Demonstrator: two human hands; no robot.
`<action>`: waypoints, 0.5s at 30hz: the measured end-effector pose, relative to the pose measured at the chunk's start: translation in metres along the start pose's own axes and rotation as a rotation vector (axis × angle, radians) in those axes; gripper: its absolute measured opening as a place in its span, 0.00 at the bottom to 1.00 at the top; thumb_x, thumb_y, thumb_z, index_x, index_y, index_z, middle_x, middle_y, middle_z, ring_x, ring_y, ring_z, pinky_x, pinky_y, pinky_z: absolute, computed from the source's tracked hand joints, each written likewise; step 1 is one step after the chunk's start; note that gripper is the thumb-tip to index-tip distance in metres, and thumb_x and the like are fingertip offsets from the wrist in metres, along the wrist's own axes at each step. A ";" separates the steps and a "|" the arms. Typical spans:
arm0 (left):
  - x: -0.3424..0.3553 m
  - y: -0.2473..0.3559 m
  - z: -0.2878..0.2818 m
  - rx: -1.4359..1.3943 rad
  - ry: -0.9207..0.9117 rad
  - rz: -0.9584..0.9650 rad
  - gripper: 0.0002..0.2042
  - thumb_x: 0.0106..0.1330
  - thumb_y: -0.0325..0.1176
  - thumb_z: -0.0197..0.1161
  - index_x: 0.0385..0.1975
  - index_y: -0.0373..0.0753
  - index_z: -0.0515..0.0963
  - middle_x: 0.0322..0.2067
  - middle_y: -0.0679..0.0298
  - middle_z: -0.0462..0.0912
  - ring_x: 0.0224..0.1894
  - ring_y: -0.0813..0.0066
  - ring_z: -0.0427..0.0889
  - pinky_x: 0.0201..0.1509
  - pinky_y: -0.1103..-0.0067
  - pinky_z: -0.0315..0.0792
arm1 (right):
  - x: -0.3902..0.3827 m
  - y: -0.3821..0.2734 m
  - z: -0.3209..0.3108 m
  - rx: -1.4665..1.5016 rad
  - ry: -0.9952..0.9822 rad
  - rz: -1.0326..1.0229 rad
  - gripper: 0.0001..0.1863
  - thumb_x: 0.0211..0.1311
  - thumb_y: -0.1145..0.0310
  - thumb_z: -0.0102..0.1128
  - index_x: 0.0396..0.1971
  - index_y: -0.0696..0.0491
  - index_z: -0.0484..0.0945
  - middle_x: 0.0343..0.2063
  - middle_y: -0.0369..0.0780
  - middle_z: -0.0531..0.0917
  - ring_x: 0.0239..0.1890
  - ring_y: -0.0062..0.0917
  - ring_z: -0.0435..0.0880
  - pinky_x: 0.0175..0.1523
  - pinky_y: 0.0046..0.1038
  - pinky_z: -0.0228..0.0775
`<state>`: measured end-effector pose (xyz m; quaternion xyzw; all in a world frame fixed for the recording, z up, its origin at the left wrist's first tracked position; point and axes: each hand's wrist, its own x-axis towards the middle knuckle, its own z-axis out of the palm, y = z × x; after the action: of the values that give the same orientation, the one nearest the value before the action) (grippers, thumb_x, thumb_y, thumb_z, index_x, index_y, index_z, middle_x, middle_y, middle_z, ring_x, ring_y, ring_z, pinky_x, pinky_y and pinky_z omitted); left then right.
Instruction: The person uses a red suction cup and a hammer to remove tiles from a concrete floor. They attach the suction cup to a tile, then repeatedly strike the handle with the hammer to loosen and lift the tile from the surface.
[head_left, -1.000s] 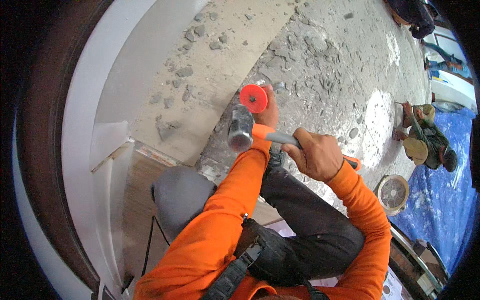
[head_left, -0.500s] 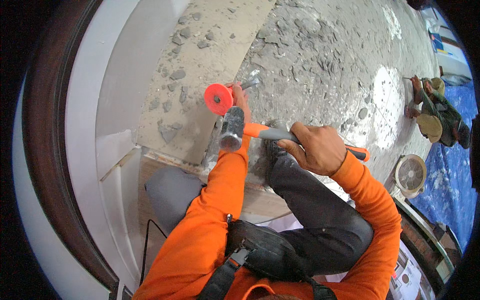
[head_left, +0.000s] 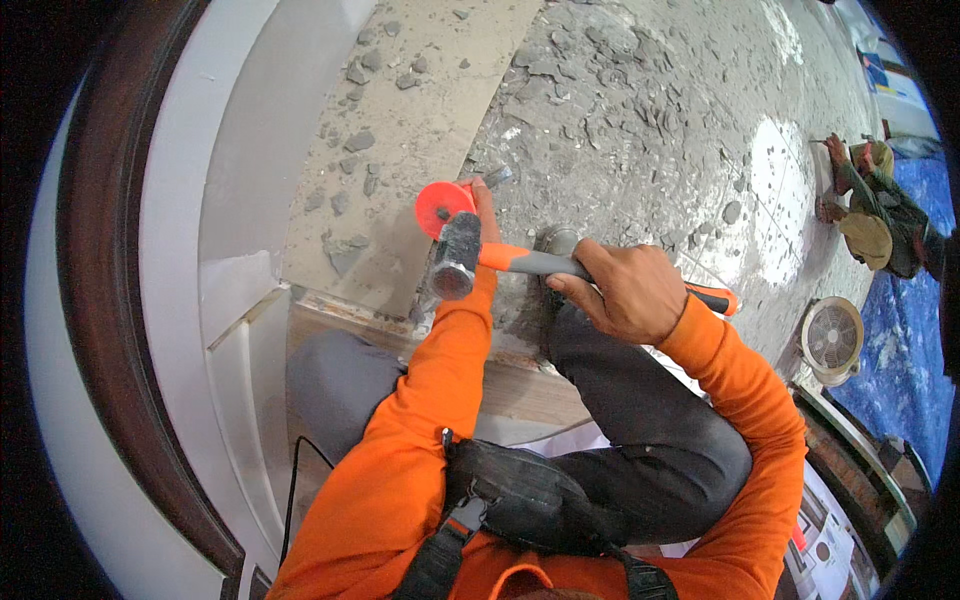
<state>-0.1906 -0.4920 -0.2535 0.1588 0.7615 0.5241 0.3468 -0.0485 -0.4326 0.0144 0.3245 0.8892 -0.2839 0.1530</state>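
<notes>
In the head view the right hand (head_left: 630, 290) is clenched on the rubbery grip of a head-heavy hammer (head_left: 455, 262), and the left hand (head_left: 483, 205), mostly hidden, seems wrapped around a stiff steel chisel (head_left: 497, 178) behind its orange guard (head_left: 443, 207), tip on the rubble-strewn floor (head_left: 640, 120).

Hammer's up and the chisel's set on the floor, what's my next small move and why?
Probably bring the hammer down onto the chisel just behind its orange guard. The right hand holds the hammer head close above the chisel end, the left hand holds the chisel, and its tip sits in chipped floor.
</notes>
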 end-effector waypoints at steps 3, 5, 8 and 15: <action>0.009 -0.002 0.005 -0.016 0.032 0.017 0.15 0.72 0.46 0.59 0.41 0.38 0.74 0.33 0.62 0.81 0.38 0.73 0.79 0.41 0.75 0.75 | 0.007 -0.001 0.009 0.009 0.040 -0.004 0.25 0.69 0.45 0.55 0.30 0.55 0.70 0.16 0.47 0.78 0.18 0.48 0.80 0.23 0.47 0.70; 0.016 -0.010 0.006 -0.001 0.027 0.034 0.15 0.72 0.46 0.57 0.40 0.38 0.76 0.34 0.61 0.81 0.39 0.68 0.79 0.44 0.73 0.72 | 0.013 -0.010 0.007 -0.011 0.079 -0.022 0.25 0.69 0.45 0.54 0.30 0.55 0.70 0.16 0.47 0.79 0.18 0.47 0.80 0.23 0.47 0.71; 0.009 0.023 -0.001 0.195 -0.077 0.068 0.17 0.76 0.46 0.49 0.41 0.38 0.76 0.40 0.56 0.81 0.44 0.55 0.78 0.49 0.67 0.70 | 0.015 -0.014 0.006 -0.021 0.126 -0.061 0.25 0.70 0.45 0.53 0.30 0.55 0.71 0.17 0.47 0.80 0.18 0.47 0.81 0.23 0.46 0.73; 0.016 0.011 0.010 0.266 0.001 0.111 0.19 0.76 0.50 0.51 0.41 0.38 0.76 0.36 0.55 0.81 0.43 0.53 0.78 0.48 0.65 0.69 | 0.036 -0.013 0.006 -0.127 0.005 0.002 0.25 0.70 0.46 0.53 0.29 0.55 0.71 0.18 0.47 0.80 0.19 0.47 0.81 0.23 0.46 0.72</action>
<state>-0.1967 -0.4710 -0.2511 0.2449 0.8144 0.4369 0.2931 -0.0834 -0.4261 -0.0013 0.3155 0.9056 -0.2260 0.1714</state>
